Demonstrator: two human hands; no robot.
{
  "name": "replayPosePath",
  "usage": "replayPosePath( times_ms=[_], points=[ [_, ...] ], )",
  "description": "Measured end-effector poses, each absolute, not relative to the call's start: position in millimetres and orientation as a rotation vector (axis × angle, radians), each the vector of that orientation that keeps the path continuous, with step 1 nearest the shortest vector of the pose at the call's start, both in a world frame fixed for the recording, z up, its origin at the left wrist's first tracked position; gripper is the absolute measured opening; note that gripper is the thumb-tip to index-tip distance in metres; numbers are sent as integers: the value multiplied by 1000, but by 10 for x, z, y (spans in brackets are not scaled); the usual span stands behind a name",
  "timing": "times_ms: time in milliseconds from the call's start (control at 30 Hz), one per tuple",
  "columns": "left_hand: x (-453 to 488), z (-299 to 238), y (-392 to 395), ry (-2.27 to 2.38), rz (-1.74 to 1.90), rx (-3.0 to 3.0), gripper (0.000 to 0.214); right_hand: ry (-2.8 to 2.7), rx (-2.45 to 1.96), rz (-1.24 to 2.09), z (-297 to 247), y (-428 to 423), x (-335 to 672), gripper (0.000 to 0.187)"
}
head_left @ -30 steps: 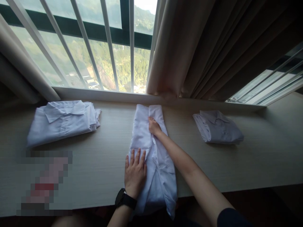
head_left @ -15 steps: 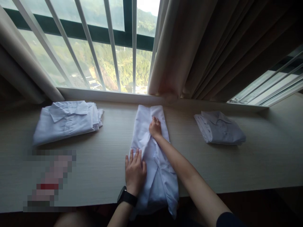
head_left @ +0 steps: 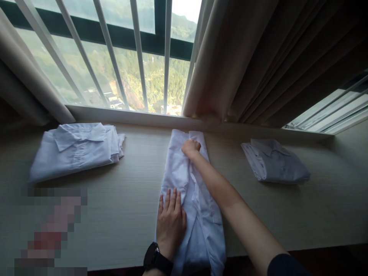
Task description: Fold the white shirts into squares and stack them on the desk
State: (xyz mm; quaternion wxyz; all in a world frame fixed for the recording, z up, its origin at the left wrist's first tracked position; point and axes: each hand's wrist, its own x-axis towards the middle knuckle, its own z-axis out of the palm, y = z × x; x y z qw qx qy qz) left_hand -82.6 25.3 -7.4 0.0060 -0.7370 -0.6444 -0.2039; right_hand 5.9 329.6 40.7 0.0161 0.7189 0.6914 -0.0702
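A white shirt [head_left: 198,214], folded into a long narrow strip, lies lengthwise on the pale wooden table [head_left: 123,207], running from the window sill to the near edge. My left hand [head_left: 171,222], with a black watch on the wrist, lies flat and open on the shirt's near left part. My right hand [head_left: 190,147] reaches to the shirt's far end, its fingers curled closed on the cloth there.
A folded white shirt [head_left: 76,149] lies at the far left of the table, another smaller folded one [head_left: 274,165] at the far right. Beige curtains [head_left: 247,57] hang behind, touching the sill. A barred window [head_left: 129,65] is at the back. A blurred patch [head_left: 48,230] sits near left.
My right hand has slid toward the shirt's far end and its fingers have curled closed on the cloth. My left hand stays flat on the near part. The view has shifted slightly.
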Motion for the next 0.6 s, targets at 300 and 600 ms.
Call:
replayPosePath(
  times_ms=[300,600],
  points=[
    [-830,-111,276,-2003,-685,-2280,55,2047,2473,-509,458,3811,167,45],
    [-830,-77,286,-2006,-692,-2280,54,1876,2428,-1068,450,3879,256,20]
  ],
)
